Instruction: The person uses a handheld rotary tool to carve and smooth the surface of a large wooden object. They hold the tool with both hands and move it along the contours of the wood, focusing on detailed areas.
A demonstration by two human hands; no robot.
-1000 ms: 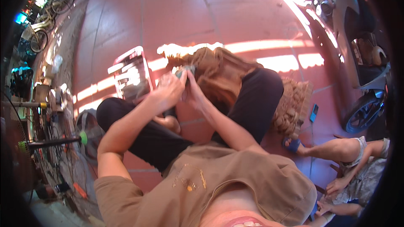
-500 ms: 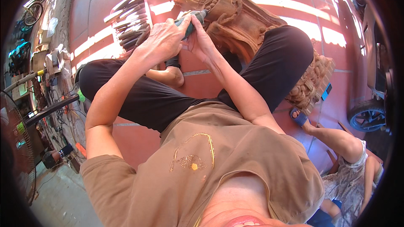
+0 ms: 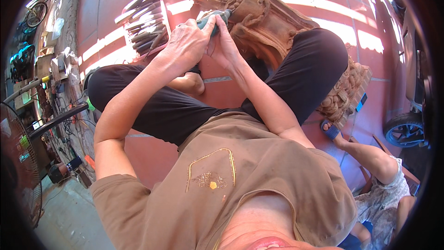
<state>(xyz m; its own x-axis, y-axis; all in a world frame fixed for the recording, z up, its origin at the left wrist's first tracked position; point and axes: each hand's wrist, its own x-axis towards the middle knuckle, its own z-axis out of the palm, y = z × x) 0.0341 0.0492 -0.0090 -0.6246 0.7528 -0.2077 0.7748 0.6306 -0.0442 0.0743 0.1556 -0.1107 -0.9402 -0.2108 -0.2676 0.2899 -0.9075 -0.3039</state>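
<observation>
Teal-green handheld tool with a dark narrow tip (image 3: pixel 224 15) is between our two hands, above the red tiled floor (image 3: pixel 150 159). We see our left hand (image 3: pixel 187 41) closed around its near end, with the forefinger stretched along it. Our right hand (image 3: pixel 224 48) is pinching the same tool from the other side, fingers pointing forward. The tip is at the scrolled end of a large brown carved wooden piece (image 3: pixel 270 25), but we cannot tell whether they touch. This piece lies in front of our right knee. To the left of our hands, we have a shallow pinkish-white tray (image 3: pixel 160 0) filled with dark slim rods (image 3: pixel 147 37). Beyond our right knee lies a second brown carved wooden block (image 3: pixel 344 91), just beside another person's foot in a blue sandal (image 3: pixel 330 130).
</observation>
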